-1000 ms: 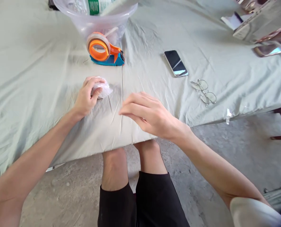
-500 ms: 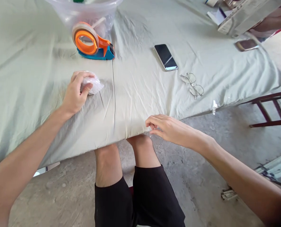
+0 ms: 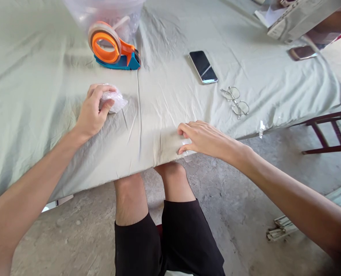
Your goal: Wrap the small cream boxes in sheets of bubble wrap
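While cupping bubble-wrapped bundle (image 3: 117,100), likely soft, best held side-on, in left hand (image 3: 91,109), curls right hand (image 3: 200,138), perhaps pinching film (image 3: 187,142), at table's front edge (image 3: 134,171).

The left hand (image 3: 91,111) has its fingers (image 3: 103,89) around a wrapped lump (image 3: 117,100) on the desk (image 3: 164,96). The right hand (image 3: 203,138) touches a clear scrap (image 3: 187,142) by the edge. A phone (image 3: 202,66) lies near glasses (image 3: 240,108).
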The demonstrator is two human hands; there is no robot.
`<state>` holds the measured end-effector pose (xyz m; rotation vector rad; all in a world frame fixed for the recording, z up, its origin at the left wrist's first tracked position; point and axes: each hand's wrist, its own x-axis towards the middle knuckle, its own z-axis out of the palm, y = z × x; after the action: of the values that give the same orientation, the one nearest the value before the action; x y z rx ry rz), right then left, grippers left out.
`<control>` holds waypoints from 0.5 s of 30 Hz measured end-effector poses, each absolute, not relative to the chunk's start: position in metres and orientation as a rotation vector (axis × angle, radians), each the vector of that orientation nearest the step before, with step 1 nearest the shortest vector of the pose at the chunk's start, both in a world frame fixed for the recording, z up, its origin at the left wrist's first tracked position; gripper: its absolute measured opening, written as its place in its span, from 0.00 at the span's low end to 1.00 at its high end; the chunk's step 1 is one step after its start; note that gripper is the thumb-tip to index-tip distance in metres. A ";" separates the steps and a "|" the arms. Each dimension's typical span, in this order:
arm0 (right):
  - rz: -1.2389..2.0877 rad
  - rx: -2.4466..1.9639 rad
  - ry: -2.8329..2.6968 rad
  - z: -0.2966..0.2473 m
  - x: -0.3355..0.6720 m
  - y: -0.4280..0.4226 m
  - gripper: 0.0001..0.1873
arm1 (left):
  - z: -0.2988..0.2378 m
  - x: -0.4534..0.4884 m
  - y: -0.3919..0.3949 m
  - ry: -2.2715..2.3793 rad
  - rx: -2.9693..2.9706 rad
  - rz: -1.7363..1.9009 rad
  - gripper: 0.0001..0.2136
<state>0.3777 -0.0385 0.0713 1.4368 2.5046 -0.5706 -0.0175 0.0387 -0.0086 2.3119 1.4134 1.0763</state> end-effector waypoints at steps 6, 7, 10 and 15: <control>-0.240 1.425 2.206 0.086 0.360 -0.025 0.36 | -0.001 -0.013 0.030 1.428 2.345 1.015 0.36; -0.258 1.415 2.196 0.088 0.358 -0.021 0.36 | 0.000 -0.012 0.028 1.448 2.328 1.023 0.37; -0.496 1.441 2.287 0.093 0.351 -0.005 0.34 | 0.002 -0.009 0.025 1.487 2.302 1.012 0.39; -0.831 1.511 2.970 0.095 0.303 0.021 0.24 | -0.001 -0.008 0.024 1.531 2.293 0.986 0.37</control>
<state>0.3033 0.0208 0.0951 1.5109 2.9704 -0.8306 -0.0075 0.0242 -0.0007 2.2934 1.5307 0.9865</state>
